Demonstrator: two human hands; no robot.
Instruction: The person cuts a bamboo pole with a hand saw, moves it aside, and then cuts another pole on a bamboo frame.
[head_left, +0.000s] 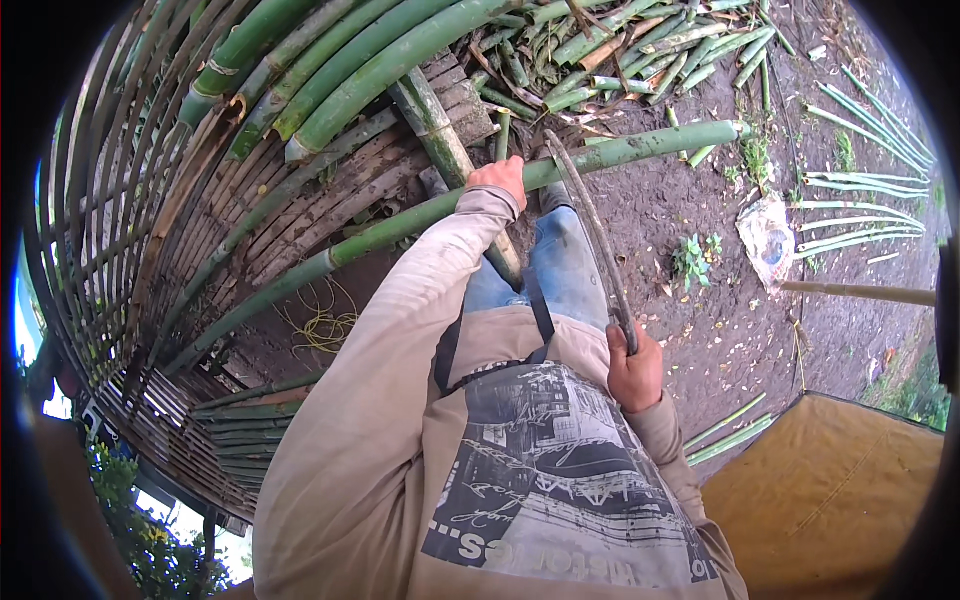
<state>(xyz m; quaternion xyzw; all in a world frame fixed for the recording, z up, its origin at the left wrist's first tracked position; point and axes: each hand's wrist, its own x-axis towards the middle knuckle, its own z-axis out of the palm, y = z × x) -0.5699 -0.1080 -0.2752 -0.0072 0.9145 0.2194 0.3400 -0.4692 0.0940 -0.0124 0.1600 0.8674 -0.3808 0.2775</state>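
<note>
A long green bamboo pole (400,222) runs slantwise in front of my body, from lower left to upper right. My left hand (499,180) is closed around it, close to where it crosses a thick weathered bamboo post (437,128). In my closed right hand (636,368), near my hip, is what looks like a bow saw (603,247), narrow, curved and grey-brown. Its far end reaches the pole just right of my left hand. Whether its edge touches the pole I cannot tell.
Thick green bamboo poles (390,65) and a slatted bamboo structure (130,210) fill the left side. Cut bamboo pieces (640,50) lie heaped ahead. Split strips (865,185) and a plastic bag (767,240) lie on the dirt to the right. A brown tarp (830,490) is at lower right.
</note>
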